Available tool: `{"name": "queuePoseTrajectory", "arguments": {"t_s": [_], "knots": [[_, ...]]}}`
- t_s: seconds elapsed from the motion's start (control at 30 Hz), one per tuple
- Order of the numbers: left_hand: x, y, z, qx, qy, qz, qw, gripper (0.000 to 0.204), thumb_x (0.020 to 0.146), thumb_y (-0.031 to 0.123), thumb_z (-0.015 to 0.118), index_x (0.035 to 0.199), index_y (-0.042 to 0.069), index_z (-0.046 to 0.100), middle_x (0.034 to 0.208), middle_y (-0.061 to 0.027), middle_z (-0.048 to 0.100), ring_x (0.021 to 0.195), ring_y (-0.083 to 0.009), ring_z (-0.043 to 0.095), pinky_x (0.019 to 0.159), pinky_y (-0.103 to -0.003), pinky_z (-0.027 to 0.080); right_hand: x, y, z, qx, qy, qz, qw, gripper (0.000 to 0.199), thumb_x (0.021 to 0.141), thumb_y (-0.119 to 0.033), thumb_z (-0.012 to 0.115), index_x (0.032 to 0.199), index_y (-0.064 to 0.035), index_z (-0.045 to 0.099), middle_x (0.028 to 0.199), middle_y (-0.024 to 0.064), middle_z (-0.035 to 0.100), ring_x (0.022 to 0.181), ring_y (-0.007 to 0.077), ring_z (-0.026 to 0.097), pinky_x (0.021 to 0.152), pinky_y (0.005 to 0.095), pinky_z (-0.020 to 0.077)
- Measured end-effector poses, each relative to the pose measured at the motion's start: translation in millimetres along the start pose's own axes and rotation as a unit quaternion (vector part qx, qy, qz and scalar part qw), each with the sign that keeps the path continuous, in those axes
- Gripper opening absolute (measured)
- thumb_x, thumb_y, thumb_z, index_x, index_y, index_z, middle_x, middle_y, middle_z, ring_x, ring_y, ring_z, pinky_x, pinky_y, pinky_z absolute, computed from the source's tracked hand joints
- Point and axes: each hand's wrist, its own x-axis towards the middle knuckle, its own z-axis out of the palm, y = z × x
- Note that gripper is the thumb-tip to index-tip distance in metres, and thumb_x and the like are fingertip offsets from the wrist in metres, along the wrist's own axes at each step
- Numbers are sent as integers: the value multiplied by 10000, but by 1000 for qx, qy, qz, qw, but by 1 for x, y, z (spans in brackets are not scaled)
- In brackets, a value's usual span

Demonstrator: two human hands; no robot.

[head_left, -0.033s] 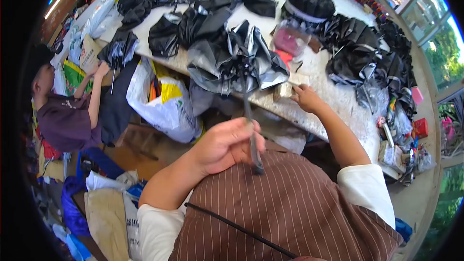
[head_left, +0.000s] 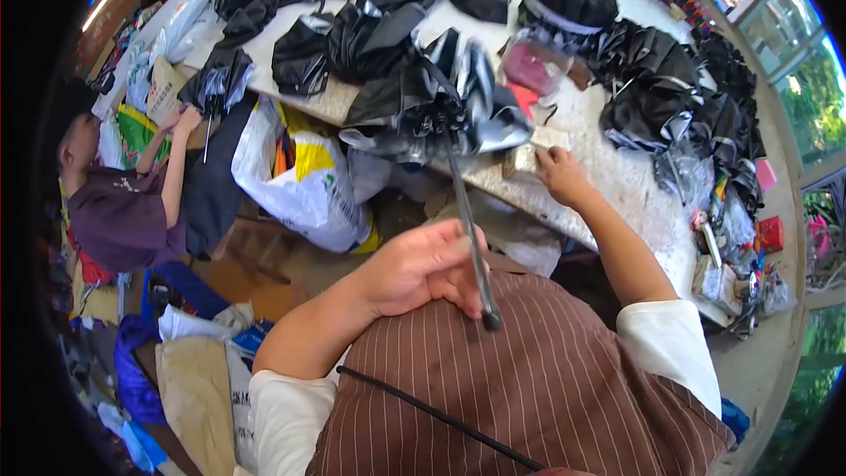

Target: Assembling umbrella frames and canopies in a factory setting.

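Note:
A folding umbrella with black and silver fabric bunches at the table's front edge. Its thin metal shaft slopes down toward me and ends in a dark tip near my chest. The fingers of my left hand are closed around the lower shaft. At the table edge, just right of the fabric, lies a small pale block. My right hand has its curled fingers at the block's right end; their undersides are hidden.
Heaps of black umbrella fabric cover the white table. A clear tub stands behind the block. To my left, a person handles another umbrella. A white plastic sack hangs below the table edge.
The shaft's lower end has swung slightly to the right, and the umbrella fabric has shifted a little. My right hand stays at the block.

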Motion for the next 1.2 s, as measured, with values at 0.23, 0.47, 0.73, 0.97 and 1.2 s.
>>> {"name": "queuePoseTrajectory", "arguments": {"t_s": [0.23,0.47,0.73,0.97,1.2], "knots": [[32,-28,-85,-2,-10,-18,1000,231,935,212,449,1051,19,504,836,-104,591,661,-165,592,624,-268,513,-1,5,7,-15,53,-18,998,361,824,-170,530,1184,-144,522,1052,111,517,875,297,514,743,364,441],[45,-49,-125,51,155,-6,987,250,920,254,499,1021,27,525,857,-89,581,675,-139,573,657,-261,508,7,14,-6,100,-42,0,994,341,800,-105,550,1140,-76,532,993,132,536,858,291,514,753,362,427],[46,-66,-147,43,209,6,977,227,913,234,506,1024,36,520,831,-75,585,662,-128,575,628,-238,496,-3,7,16,-5,63,-61,996,275,815,-88,522,1079,-9,527,987,151,532,816,291,520,733,349,433],[39,-74,-155,23,239,13,971,214,915,230,504,1014,42,524,824,-70,585,657,-123,573,620,-226,489,5,1,-21,271,-36,118,955,238,861,-130,485,1053,-1,540,914,145,583,682,298,535,658,353,452],[39,-80,-159,17,255,13,967,209,915,226,503,1012,42,526,821,-67,583,657,-117,572,615,-219,486,18,-34,-54,355,-148,118,915,266,874,-226,495,976,-5,600,825,137,627,640,302,563,628,363,461]]}}
